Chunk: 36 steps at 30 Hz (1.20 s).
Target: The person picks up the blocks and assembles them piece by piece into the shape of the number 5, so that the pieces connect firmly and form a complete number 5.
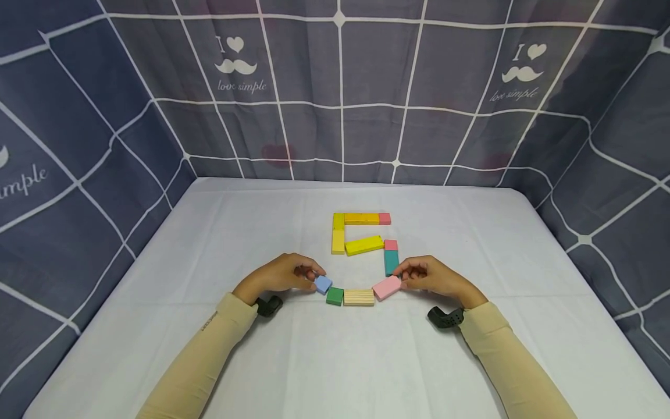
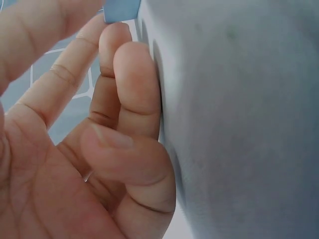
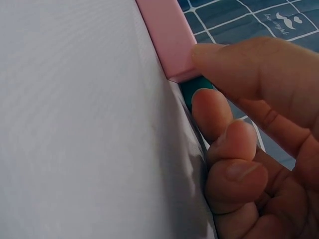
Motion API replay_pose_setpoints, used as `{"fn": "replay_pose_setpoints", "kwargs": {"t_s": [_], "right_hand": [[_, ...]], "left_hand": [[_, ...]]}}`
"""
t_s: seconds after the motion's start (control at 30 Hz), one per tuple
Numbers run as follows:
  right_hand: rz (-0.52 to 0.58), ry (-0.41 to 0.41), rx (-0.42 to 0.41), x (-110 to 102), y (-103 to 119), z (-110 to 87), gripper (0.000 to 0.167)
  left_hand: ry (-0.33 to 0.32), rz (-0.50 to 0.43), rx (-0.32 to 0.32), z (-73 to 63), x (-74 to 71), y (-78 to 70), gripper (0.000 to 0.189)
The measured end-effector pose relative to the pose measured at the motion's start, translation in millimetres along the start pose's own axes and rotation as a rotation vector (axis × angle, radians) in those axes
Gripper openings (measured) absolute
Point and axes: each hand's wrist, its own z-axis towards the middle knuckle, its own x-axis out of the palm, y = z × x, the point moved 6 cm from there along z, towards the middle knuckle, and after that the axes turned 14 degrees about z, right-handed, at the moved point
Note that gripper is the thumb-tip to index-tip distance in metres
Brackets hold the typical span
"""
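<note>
My left hand (image 1: 285, 272) pinches a small blue block (image 1: 323, 284) between thumb and index finger, at the left end of a curved row. In the left wrist view only an edge of the blue block (image 2: 122, 11) shows, and the other fingers curl inward. A green block (image 1: 335, 297) and a ridged wooden block (image 1: 359, 298) continue the row to the right. My right hand (image 1: 433, 278) holds the outer end of a tilted pink block (image 1: 387, 287), its thumb on the block's edge in the right wrist view. Beyond the pink one stands a teal block (image 1: 391, 263).
Past the hands, yellow blocks (image 1: 338, 241) form a corner, with a red block (image 1: 384, 219) at its right end. A slanted yellow block (image 1: 364, 245) reaches toward another red block (image 1: 391, 245) above the teal one. White cloth (image 1: 251, 215) covers the table; checked curtains (image 1: 303, 64) surround it.
</note>
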Motion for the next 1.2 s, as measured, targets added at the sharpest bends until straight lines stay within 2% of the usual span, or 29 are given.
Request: {"fn": "replay_pose_setpoints", "kwargs": {"t_s": [0.33,0.53,1.03,1.2], "right_hand": [[-0.005,-0.007,-0.003,-0.5,-3.1,0.7,0.024],[0.000,-0.001,0.000,-0.5,-3.2,0.5,0.025],[0.012,0.016,-0.032,0.0,-1.1,2.7,0.028],[0.036,-0.015,-0.043,-2.7,-2.8,1.3,0.029]], "left_hand": [[-0.002,0.011,-0.006,2.0,0.2,-1.0,0.029],[-0.002,0.016,0.013,2.9,1.2,-1.9,0.030],[-0.003,0.008,-0.017,1.4,1.1,1.7,0.032],[-0.046,0.024,-0.004,0.8,-0.3,1.9,0.038]]}}
